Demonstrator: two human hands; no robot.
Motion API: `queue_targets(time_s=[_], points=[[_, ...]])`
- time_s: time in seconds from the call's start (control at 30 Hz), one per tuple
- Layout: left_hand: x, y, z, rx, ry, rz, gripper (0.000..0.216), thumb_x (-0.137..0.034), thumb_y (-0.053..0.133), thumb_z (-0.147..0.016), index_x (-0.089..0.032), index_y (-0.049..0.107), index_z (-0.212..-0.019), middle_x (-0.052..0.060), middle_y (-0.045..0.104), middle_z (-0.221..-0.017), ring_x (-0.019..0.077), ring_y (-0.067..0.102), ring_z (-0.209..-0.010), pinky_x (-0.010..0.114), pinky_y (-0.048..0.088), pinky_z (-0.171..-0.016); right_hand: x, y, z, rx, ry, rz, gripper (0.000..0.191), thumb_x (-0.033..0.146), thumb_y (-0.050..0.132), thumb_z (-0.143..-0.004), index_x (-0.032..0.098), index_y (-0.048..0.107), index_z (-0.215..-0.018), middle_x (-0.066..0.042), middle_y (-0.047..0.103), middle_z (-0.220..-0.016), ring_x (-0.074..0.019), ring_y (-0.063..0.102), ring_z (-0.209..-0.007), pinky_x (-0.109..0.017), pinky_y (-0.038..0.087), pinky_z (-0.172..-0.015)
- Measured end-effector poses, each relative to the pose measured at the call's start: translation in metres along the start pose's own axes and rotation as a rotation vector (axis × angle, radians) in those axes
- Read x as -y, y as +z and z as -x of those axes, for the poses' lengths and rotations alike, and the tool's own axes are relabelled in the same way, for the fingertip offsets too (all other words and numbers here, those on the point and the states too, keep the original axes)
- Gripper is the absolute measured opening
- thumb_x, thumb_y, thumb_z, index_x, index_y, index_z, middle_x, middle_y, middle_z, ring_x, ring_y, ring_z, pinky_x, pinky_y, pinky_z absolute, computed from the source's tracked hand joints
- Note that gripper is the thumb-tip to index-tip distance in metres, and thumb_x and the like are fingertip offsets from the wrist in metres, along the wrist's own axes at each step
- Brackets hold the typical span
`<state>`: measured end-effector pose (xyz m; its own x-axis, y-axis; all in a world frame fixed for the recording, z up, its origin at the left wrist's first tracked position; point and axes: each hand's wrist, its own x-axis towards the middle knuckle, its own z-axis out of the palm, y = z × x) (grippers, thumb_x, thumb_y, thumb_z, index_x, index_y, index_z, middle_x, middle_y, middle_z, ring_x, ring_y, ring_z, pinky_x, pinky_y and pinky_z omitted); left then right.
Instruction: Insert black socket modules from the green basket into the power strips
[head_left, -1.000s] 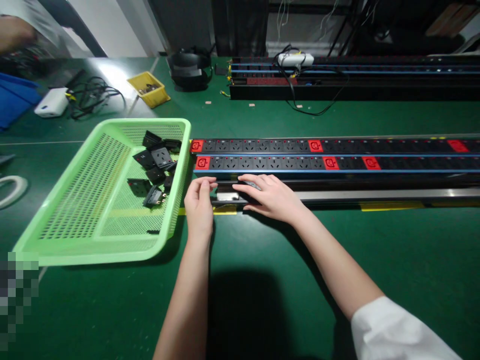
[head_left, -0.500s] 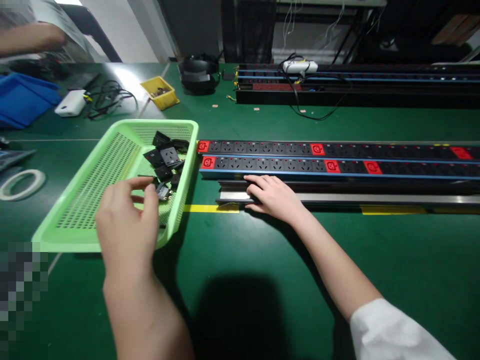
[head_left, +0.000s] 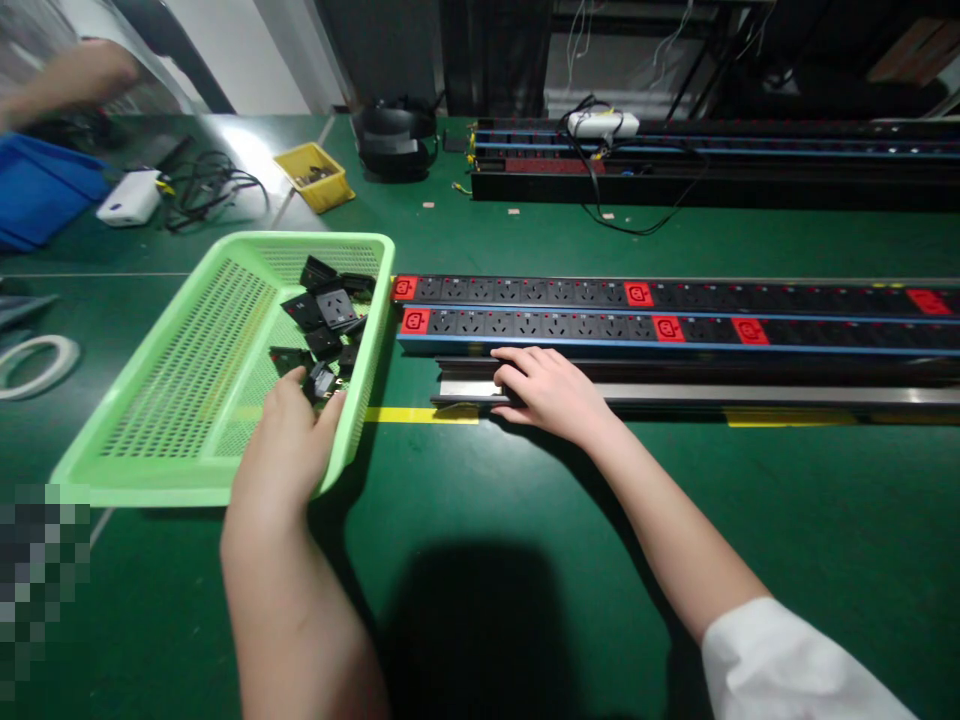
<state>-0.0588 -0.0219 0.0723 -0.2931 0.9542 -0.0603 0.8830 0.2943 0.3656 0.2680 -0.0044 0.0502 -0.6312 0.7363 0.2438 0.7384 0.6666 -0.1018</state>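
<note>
Head view — left hand [head_left: 289, 452] fingers pinch small black socket module [head_left: 321, 381] — right hand [head_left: 553, 392] flat, unclenched, on rail [head_left: 750, 395].

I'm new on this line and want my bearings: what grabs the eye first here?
First the bright green perforated plastic basket at left, with loose black socket modules in its far corner and the left hand reaching among them. Then the long black power strips with red outlets running off to the right, the right hand resting on the silver metal rail before them.
</note>
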Motion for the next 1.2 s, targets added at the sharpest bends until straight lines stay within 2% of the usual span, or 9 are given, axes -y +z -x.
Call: queue_targets(time_s=[0.07, 0.23, 0.4, 0.57, 0.67, 0.77, 0.9, 1.03, 1.2], points=[[-0.003, -0.003, -0.001, 0.066, 0.005, -0.048, 0.07, -0.046, 0.044, -0.096, -0.004, 0.037, -0.152, 0.027, 0.049, -0.148, 0.0392, 0.047, -0.14, 0.055, 0.038, -0.114, 0.0, 0.001, 0.0, -0.004, -0.003, 0.005, 0.029, 0.04, 0.071, -0.09, 0.02, 0.062, -0.109, -0.012, 0.058, -0.143, -0.0313, 0.058, -0.118, -0.044, 0.047, -0.096], [-0.008, -0.007, -0.001, 0.093, -0.001, -0.067, 0.065, -0.044, 0.044, -0.096, -0.005, 0.044, -0.148, 0.025, 0.05, -0.145, 0.0376, 0.045, -0.142, 0.052, 0.036, -0.117, -0.001, 0.001, 0.0, 0.009, -0.003, 0.016, 0.029, 0.04, 0.069, -0.091, 0.02, 0.061, -0.11, -0.011, 0.057, -0.144, -0.0314, 0.058, -0.12, -0.044, 0.048, -0.096], [-0.013, -0.011, 0.002, 0.129, -0.078, -0.053, 0.063, -0.049, 0.047, -0.094, -0.01, 0.05, -0.143, 0.022, 0.049, -0.14, 0.0366, 0.059, -0.124, 0.051, 0.042, -0.112, 0.0, -0.001, -0.001, 0.017, 0.0, 0.023, 0.03, 0.04, 0.07, -0.09, 0.02, 0.061, -0.11, -0.01, 0.058, -0.144, -0.0314, 0.058, -0.119, -0.044, 0.048, -0.096], [-0.012, -0.012, 0.004, 0.172, -0.125, -0.033, 0.066, -0.06, 0.044, -0.092, -0.016, 0.052, -0.141, 0.021, 0.045, -0.141, 0.0381, 0.061, -0.118, 0.054, 0.044, -0.107, 0.0, -0.002, -0.001, 0.012, 0.0, 0.025, 0.028, 0.038, 0.07, -0.09, 0.02, 0.062, -0.11, -0.011, 0.057, -0.145, -0.0318, 0.058, -0.119, -0.044, 0.048, -0.096], [-0.007, -0.009, 0.003, 0.203, -0.09, 0.005, 0.064, -0.064, 0.042, -0.092, -0.019, 0.051, -0.136, 0.02, 0.05, -0.138, 0.0382, 0.06, -0.117, 0.056, 0.046, -0.102, 0.0, -0.002, -0.001, 0.015, 0.0, 0.03, 0.026, 0.038, 0.069, -0.091, 0.02, 0.062, -0.109, -0.011, 0.057, -0.145, -0.0313, 0.059, -0.118, -0.044, 0.048, -0.096], [-0.003, -0.008, 0.0, 0.241, -0.083, 0.027, 0.058, -0.063, 0.043, -0.091, -0.019, 0.051, -0.128, 0.017, 0.061, -0.123, 0.0374, 0.06, -0.114, 0.055, 0.047, -0.098, 0.001, -0.003, -0.001, 0.02, 0.002, 0.035, 0.026, 0.039, 0.069, -0.091, 0.02, 0.062, -0.109, -0.011, 0.057, -0.145, -0.0312, 0.059, -0.118, -0.044, 0.048, -0.096], [-0.004, -0.008, 0.001, 0.201, -0.045, 0.01, 0.047, -0.056, 0.044, -0.091, -0.017, 0.056, -0.114, 0.017, 0.055, -0.122, 0.0337, 0.061, -0.107, 0.051, 0.048, -0.098, 0.001, -0.003, -0.001, 0.018, 0.001, 0.03, 0.026, 0.038, 0.069, -0.091, 0.02, 0.062, -0.109, -0.011, 0.057, -0.145, -0.0314, 0.059, -0.118, -0.044, 0.048, -0.096], [-0.005, -0.006, 0.001, 0.179, -0.034, -0.027, 0.047, -0.052, 0.044, -0.09, -0.017, 0.062, -0.114, 0.018, 0.051, -0.123, 0.0329, 0.061, -0.102, 0.051, 0.047, -0.098, 0.001, -0.004, -0.002, 0.015, -0.002, 0.027, 0.026, 0.037, 0.07, -0.09, 0.02, 0.062, -0.109, -0.012, 0.057, -0.145, -0.0314, 0.059, -0.118, -0.045, 0.048, -0.095], [-0.001, -0.004, -0.004, 0.286, 0.065, 0.03, 0.043, -0.047, 0.039, -0.092, -0.017, 0.066, -0.105, 0.016, 0.063, -0.116, 0.0326, 0.061, -0.108, 0.047, 0.045, -0.102, 0.001, -0.004, -0.002, 0.017, -0.001, 0.034, 0.027, 0.038, 0.07, -0.09, 0.02, 0.062, -0.109, -0.012, 0.057, -0.145, -0.0314, 0.059, -0.118, -0.044, 0.048, -0.095]])
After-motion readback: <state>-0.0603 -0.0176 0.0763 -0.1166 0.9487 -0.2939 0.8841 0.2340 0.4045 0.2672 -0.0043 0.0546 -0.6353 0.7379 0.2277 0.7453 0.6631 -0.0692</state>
